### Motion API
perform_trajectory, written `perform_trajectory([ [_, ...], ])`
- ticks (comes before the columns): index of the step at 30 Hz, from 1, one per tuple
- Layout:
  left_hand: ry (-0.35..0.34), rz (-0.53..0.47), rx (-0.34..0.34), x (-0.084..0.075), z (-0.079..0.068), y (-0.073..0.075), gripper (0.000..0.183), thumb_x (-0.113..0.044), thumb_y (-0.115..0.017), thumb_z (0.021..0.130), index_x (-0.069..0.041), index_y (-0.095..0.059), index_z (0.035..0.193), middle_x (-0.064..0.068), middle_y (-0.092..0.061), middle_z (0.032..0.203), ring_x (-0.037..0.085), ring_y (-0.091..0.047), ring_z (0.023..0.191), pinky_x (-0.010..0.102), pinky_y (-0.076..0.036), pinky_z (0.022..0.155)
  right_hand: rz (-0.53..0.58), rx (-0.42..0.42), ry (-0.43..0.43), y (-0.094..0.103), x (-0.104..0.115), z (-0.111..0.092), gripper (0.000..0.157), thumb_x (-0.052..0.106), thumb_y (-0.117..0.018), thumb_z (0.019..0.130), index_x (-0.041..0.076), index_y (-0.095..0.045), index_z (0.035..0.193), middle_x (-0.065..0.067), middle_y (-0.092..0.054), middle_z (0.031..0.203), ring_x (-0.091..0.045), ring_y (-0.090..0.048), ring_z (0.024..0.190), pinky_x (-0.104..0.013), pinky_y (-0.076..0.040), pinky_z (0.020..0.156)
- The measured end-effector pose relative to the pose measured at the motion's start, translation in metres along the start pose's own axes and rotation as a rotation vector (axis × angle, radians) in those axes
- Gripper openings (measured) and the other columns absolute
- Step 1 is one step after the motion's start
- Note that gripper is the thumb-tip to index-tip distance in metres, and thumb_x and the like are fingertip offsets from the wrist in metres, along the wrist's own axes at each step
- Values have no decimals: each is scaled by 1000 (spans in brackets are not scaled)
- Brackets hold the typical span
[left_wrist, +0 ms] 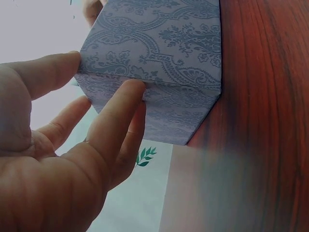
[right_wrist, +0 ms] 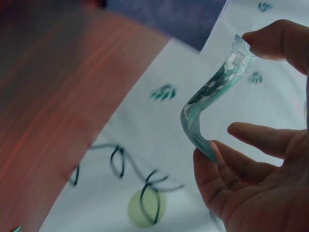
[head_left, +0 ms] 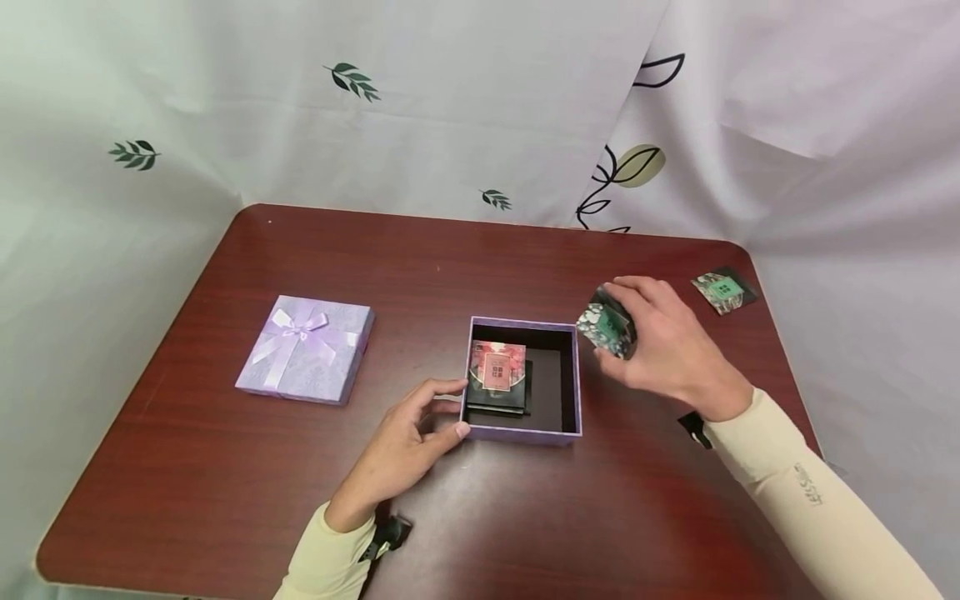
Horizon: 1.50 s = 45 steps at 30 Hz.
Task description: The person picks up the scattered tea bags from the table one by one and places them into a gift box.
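My right hand (head_left: pixel 667 350) pinches a green tea sachet (head_left: pixel 606 325) between thumb and fingers, above the table just right of the open purple box (head_left: pixel 525 435). The right wrist view shows this sachet bowed into a curve, its ends at the thumb and fingertips. Inside the box, on the left, a red-and-black tea sachet (head_left: pixel 497 371) lies over another dark one. My left hand (head_left: pixel 405 442) touches the box's front left corner from outside, fingertips on the patterned wall (left_wrist: pixel 174 111) and thumb at the edge.
The lilac lid (head_left: pixel 330 362), with a ribbon bow, lies on the left of the red-brown table (head_left: pixel 420 267). Another green tea sachet (head_left: pixel 723 290) lies near the table's right edge. Leaf-print white cloth (head_left: pixel 450 125) hangs behind the table and along both sides.
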<state>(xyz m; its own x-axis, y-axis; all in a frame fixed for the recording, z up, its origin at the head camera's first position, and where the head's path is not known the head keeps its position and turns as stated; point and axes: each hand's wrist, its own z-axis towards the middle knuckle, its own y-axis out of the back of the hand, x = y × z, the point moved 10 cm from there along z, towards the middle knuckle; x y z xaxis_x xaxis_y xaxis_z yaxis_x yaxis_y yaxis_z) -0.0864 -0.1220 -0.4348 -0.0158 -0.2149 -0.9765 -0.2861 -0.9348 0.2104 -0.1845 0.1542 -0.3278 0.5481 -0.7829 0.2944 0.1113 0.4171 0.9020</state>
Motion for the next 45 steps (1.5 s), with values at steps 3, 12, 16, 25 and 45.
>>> perform_trajectory([
  [3,-3,-1,-4,1,0,1,50,-11,-77,98,-12,-59,145,14,-67,141,36,-68,126,26,-64,87,16,11,61,-9,20,5,83,32,-89,69,-2,-62,140,-20,-60,141,-38,-57,122,-56,-54,99],
  [12,-1,4,-13,2,0,1,50,-11,-78,97,-13,-61,144,12,-66,141,34,-69,126,28,-64,89,68,24,274,-41,79,13,81,30,-88,72,-4,-61,140,-22,-60,141,-35,-58,121,-48,-56,102],
  [16,-8,11,-14,0,1,1,50,-12,-78,97,-14,-61,144,11,-67,141,32,-69,125,33,-65,90,78,46,305,-56,93,14,79,31,-88,73,-2,-62,140,-20,-61,141,-32,-59,120,-45,-57,101],
  [25,-18,-12,1,2,1,0,51,-12,-78,97,-12,-60,145,15,-65,141,37,-68,126,27,-64,89,67,107,341,-82,109,14,78,31,-87,75,0,-62,142,-17,-60,141,-30,-59,121,-44,-58,102],
  [45,-14,-24,6,4,2,0,48,-12,-76,98,-11,-60,143,11,-62,145,34,-68,127,27,-64,90,0,243,379,-116,118,21,82,33,-90,74,2,-59,144,-17,-60,142,-32,-58,129,-43,-53,111],
])
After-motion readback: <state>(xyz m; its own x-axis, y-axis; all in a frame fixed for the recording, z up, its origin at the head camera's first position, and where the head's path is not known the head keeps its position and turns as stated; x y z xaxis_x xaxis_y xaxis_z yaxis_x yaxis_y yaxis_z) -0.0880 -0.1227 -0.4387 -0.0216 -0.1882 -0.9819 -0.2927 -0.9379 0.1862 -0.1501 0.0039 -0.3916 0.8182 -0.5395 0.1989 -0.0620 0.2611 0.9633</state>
